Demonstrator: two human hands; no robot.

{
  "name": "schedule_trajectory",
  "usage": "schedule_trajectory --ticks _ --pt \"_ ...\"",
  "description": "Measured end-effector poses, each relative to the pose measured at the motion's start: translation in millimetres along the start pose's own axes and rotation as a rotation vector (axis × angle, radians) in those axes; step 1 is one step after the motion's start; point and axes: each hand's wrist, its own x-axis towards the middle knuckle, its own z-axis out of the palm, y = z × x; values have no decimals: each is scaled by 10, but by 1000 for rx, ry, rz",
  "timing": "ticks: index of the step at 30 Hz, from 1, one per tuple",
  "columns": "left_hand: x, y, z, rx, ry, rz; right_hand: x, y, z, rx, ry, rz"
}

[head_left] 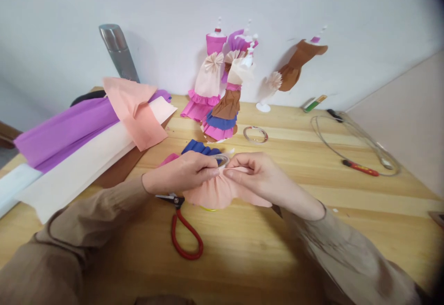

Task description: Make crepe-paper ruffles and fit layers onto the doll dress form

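Between my two hands a strip of pale peach crepe paper (pixel 217 193) hangs in gathered folds above the table. My left hand (pixel 189 168) pinches its upper edge from the left. My right hand (pixel 255 173) pinches the same edge close by, thumb against forefinger. Just behind my fingers shows part of a clear ring, perhaps a tape roll (pixel 222 158). A ruffled blue crepe paper piece (pixel 199 149) lies beyond my left hand, with a bit of pink paper (pixel 169 159) beside it. Red-handled scissors (pixel 187 235) rest in front, partly below my left wrist.
Miniature dress forms in paper dresses (pixel 213 64) stand at the back, one with a brown dress (pixel 294 67) leaning. Purple and cream crepe sheets (pixel 72 125) pile up left, near a grey flask (pixel 120 53). A beaded ring (pixel 255 134) and a cable (pixel 321 141) lie right.
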Motion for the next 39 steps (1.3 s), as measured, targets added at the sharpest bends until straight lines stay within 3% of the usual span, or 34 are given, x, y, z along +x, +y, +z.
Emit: schedule_trajectory --ticks 7,15,23,30,39 --pt "-39 -42 32 377 239 274 -51 -132 -15 -19 62 -24" --pt "-53 -22 26 547 345 382 -127 -191 17 -85 96 -112" --pt "-75 31 13 604 327 370 -138 -198 22 -23 57 -129" --pt "-71 27 30 602 328 371 -134 -160 47 -110 180 -132" --pt "-72 11 49 612 341 372 -175 -218 68 -46 93 -207"
